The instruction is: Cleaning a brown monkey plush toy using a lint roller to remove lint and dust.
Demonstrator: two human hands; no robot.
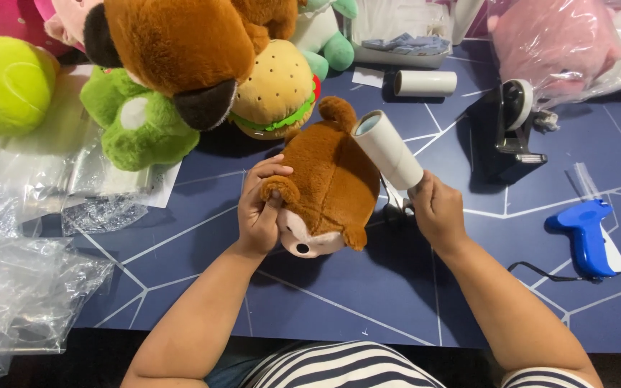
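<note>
Right now the left hand (261, 208) grips a small brown plush animal (328, 188) by one of its arms, fingers wrapped over the limb and thumb pressed beneath, holding the toy just above the dark blue table (368, 287) with its pale face turned down toward the person. The right hand (436, 212) is clenched around the handle of a white lint roller (388, 149), whose cylinder tilts up and to the left and rests against the toy's upper right side, near its rounded tail. Behind the toy, touching one another, lie a hamburger-shaped plush (276, 90), a green frog plush (138, 122) and a large brown plush (181, 50) draped over both. A lime-green plush (5, 86) sits at the far left edge, above crumpled clear plastic bags (23, 287). Beyond the roller lies a spare white roll (425, 83), and to its right stands a black tape dispenser (508, 129). A blue tagging gun (587, 233) lies well apart at the right. A pink plush in a clear bag (555, 47) rests at the top right.
</note>
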